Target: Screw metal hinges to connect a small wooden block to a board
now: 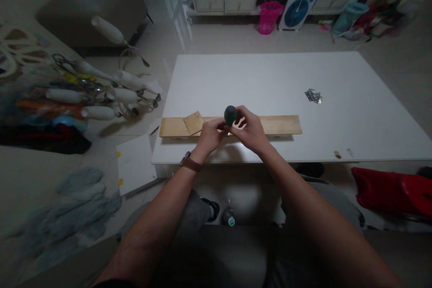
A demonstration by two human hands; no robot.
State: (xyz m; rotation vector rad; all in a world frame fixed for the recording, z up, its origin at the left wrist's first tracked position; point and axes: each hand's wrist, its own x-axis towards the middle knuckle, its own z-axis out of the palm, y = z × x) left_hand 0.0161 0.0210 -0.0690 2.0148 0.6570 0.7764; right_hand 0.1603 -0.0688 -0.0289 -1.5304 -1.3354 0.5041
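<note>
A long wooden board (280,124) lies along the near edge of the white table (266,81), with a small square wooden piece (193,123) resting on its left part. Both my hands meet above the board's middle. My right hand (249,131) wraps around a screwdriver with a dark green round handle (230,114), which stands upright and points down at the board. My left hand (209,134) is closed beside it, pinching near the tool's shaft; what it pinches is hidden. A brown-strapped watch (190,162) sits on my left wrist.
Small metal hinges (313,96) lie on the table's right part. Several white-handled tools (111,94) and scissors clutter the floor at left. A sheet of paper (135,162) lies by the table's corner, a red bag (391,191) at right, a pink basket (269,17) and fan far back.
</note>
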